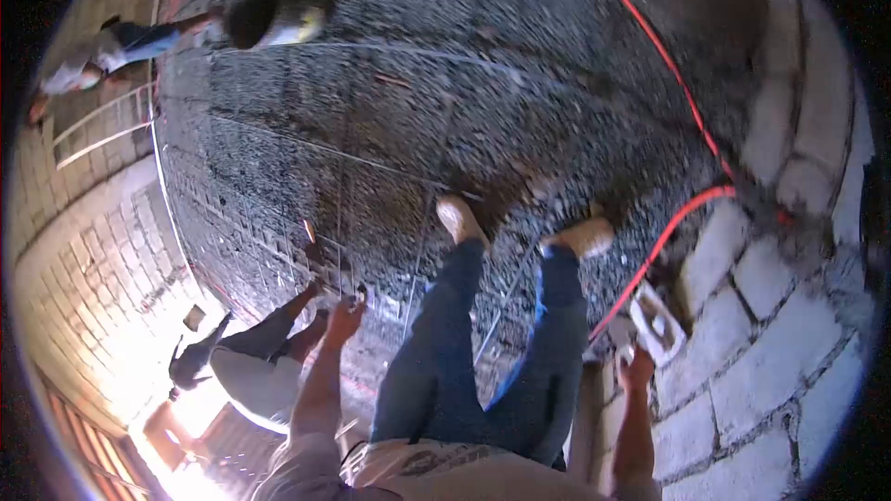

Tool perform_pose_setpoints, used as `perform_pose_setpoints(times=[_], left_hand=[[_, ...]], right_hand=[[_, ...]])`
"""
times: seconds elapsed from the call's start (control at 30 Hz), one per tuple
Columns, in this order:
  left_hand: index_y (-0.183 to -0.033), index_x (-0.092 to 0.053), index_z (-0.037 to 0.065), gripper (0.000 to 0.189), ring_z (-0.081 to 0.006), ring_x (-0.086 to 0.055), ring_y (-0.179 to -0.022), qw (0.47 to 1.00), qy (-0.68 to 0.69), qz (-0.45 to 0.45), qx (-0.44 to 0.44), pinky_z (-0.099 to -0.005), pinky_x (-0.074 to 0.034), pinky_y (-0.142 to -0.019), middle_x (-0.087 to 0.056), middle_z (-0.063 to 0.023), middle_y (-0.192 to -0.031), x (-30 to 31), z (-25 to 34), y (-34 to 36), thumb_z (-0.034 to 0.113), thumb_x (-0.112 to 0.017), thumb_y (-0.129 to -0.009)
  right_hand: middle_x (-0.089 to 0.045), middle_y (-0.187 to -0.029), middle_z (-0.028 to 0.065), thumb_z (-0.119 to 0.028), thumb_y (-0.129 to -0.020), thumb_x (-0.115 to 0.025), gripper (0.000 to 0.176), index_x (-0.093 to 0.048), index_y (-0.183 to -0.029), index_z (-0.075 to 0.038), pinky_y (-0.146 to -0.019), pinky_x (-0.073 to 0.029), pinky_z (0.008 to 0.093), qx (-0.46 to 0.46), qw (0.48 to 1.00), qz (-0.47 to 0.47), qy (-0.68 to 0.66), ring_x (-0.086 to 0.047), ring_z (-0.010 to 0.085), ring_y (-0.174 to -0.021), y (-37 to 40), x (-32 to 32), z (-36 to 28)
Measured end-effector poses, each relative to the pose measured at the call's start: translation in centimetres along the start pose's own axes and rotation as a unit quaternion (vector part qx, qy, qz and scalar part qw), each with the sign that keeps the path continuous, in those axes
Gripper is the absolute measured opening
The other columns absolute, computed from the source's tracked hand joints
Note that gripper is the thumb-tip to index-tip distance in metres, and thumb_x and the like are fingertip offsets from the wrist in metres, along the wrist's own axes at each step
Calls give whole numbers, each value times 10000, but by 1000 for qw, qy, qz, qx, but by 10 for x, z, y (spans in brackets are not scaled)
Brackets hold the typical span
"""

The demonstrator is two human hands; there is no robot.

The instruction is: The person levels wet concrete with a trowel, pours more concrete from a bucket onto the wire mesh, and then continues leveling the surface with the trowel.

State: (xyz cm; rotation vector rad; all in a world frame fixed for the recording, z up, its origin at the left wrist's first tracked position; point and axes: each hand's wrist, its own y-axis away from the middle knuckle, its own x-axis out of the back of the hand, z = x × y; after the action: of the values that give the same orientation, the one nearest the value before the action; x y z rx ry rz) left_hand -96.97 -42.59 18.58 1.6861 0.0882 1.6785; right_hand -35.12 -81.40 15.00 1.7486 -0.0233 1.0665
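Observation:
My left hand (343, 320) is closed, with a small pale and dark item at its fingertips that is too small to name. At the right, my right hand (636, 369) has its fingers curled around something small and pale. Just beyond it, a pale block with holes (657, 323) leans near the wall; whether the hand touches it is unclear. My jeans-clad legs stand on dark gravel (390, 139), which thin bars or strings cross.
A red hose (661, 246) bends along the right-hand block wall (780, 362). A bucket (274, 9) is at the upper left. One person (139, 42) is at the far left; others (251, 362) bend at the lower left.

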Motion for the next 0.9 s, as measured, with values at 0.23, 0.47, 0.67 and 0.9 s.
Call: perform_pose_setpoints(times=[0.23,0.47,0.67,0.9], left_hand=[[-1131,-556,-4,546,-364,-588,-1001,967,141,-95,190,-425,-464,-824,-612,-238,-1043,-49,-80,-18,443,-605,-821],[-1133,-545,4,622,-400,-581,-990,930,271,-56,242,-455,-449,-815,-614,-257,-1026,55,-115,-85,521,-585,-790],[-1066,-580,18,552,-373,-617,-896,926,267,9,268,-462,-459,-757,-632,-234,-965,130,-133,-123,496,-603,-791],[-1028,-610,31,471,-354,-624,-841,795,364,-18,485,-435,-477,-731,-637,-231,-895,280,-115,-185,455,-584,-825]], right_hand=[[-579,-1109,262,-208,-721,-698,558,-515,-1187,39,-901,-443,429,-85,993,28,-82,-558,401,-1040,56,49,-58],[-576,-1136,246,-261,-757,-704,540,-532,-1166,47,-927,-428,399,-50,991,24,-125,-543,360,-1084,56,81,-133],[-655,-942,188,-318,-761,-650,489,-558,-1072,48,-782,-473,424,-82,985,-24,-147,-610,380,-855,-25,122,-212],[-595,-975,156,-298,-863,-570,386,-585,-1069,28,-795,-424,382,98,962,43,-249,-532,256,-894,-233,225,-323]])
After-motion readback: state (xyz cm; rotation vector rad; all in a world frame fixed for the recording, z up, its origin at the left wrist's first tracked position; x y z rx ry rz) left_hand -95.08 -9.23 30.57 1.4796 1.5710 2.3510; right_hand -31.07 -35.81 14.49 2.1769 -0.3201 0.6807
